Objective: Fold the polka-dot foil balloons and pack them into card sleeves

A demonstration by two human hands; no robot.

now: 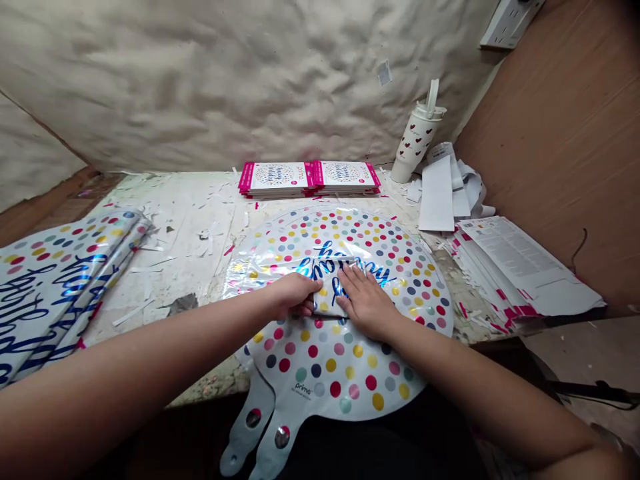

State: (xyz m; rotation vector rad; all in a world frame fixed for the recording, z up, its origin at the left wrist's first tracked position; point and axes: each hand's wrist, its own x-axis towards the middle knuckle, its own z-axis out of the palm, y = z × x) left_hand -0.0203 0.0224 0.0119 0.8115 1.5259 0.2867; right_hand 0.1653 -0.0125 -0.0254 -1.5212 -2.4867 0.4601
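Note:
A flat round foil balloon (345, 380) with coloured dots and blue lettering lies in front of me, its tail hanging over the table's front edge. At least one more flat balloon shows beneath it. On top rests a small folded foil balloon (327, 297), dotted and blue-lettered. My left hand (297, 293) pinches the folded balloon's left edge between thumb and fingers. Spread flat, my right hand (367, 300) presses on its right side with the fingers stretched out.
Two stacks of pink-edged printed packets (280, 177) stand at the back. More flat balloons (65, 267) lie at the left. To the right are a white tumbler (416, 143), white paper strips (437, 193) and a pile of printed cards (525, 260). Paper scraps litter the table (175, 200).

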